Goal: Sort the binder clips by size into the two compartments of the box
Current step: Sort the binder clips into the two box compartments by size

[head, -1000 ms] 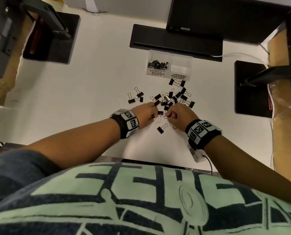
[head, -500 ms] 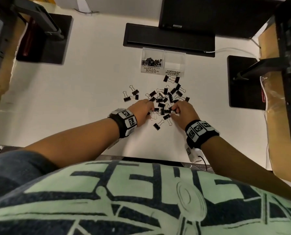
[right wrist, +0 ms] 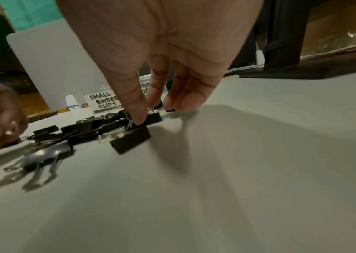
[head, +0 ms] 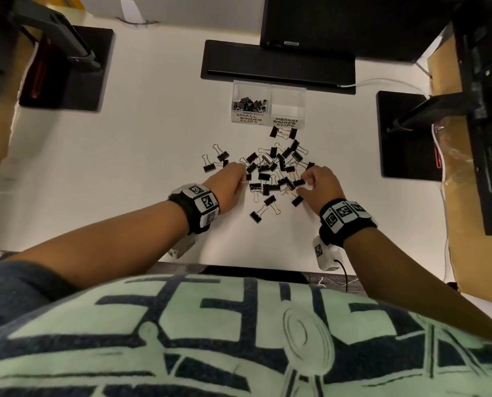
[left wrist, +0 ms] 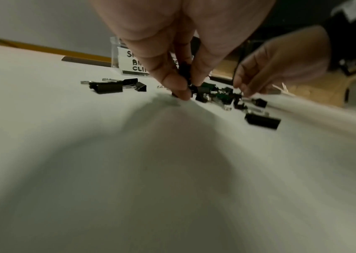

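A clear two-compartment box (head: 268, 86) stands at the back of the white table. Its left side, labelled small, holds several small black clips (head: 250, 105); the right side (head: 288, 108), labelled medium, shows none. A loose pile of black binder clips (head: 277, 167) lies in front of it. My left hand (head: 243, 179) is at the pile's left edge; the left wrist view shows this hand (left wrist: 189, 89) pinching small black clips (left wrist: 184, 69) between thumb and fingers. My right hand (head: 304, 181) is at the pile's right edge, thumb and forefinger pinching a black clip (right wrist: 154, 118).
A black keyboard (head: 277, 67) and monitor lie behind the box. Black stand bases (head: 405, 136) (head: 64, 70) sit on either side. A few stray clips (head: 213, 163) lie left of the pile, and some (head: 263, 212) lie nearer to me. Cardboard (head: 451, 173) borders the table's right side.
Both hands have moved forward into the pile and apart, the left to its left edge, the right to its right edge. Clips near the hands have shifted.
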Available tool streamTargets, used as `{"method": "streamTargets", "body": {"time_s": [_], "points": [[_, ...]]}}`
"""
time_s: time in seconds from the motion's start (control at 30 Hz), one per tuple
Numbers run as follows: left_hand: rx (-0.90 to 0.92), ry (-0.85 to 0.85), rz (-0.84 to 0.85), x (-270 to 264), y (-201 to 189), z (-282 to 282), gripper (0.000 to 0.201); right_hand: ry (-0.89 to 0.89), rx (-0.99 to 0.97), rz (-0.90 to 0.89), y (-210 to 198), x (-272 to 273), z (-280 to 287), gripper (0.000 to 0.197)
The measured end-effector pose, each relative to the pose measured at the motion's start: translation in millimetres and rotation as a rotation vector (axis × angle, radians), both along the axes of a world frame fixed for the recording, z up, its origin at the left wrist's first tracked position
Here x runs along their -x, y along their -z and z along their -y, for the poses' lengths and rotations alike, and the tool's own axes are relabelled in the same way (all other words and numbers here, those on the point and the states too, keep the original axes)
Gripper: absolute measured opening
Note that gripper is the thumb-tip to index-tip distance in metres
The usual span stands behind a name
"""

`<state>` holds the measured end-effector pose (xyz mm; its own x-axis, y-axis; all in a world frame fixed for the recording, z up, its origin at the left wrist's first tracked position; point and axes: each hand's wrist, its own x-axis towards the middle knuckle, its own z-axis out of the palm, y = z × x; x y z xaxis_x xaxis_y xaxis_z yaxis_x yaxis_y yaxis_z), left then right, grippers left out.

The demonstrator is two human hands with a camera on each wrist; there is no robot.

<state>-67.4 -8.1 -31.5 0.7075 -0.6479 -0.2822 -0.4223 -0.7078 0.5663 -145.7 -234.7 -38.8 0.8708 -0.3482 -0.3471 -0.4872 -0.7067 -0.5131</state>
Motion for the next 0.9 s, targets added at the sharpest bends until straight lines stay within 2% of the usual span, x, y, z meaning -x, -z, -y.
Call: {"method": "streamTargets", "body": {"time_s": [0.1,0.27,0.4,0.5,0.7,0.9], "points": [[-0.002,-0.021,-0.074,2.8,-7.1,14.7,0.016,-0.028,-0.011,-0.027,0.7,0.9,-5.2,0.027],[-0.035,-0.040,-0.138,7.3,-5.3,37.1,0.022,0.039,-0.027,0.018,-3.9,-1.0,-0.1,0.025],[-0.115,0.083,-0.102,7.9,0.2,42.9,0.034,-0.001,-0.027,0.037,-3.5,-1.5,0.1,0.025],[-0.125,0.105,-0.069,6.5,2.6,40.2,0.033,-0.055,-0.024,0.035,-0.3,-1.0,-4.4,0.023],[-0.103,0.019,-0.037,-6.9,-1.8,22.3,0.030,-0.021,0.024,0.044,4.2,-3.8,6.0,0.016],[-0.115,-0.054,-0.047,-21.5,-1.6,1.8,0.030,-0.132,0.072,-0.005,1.9,-2.7,-0.9,0.022]]}}
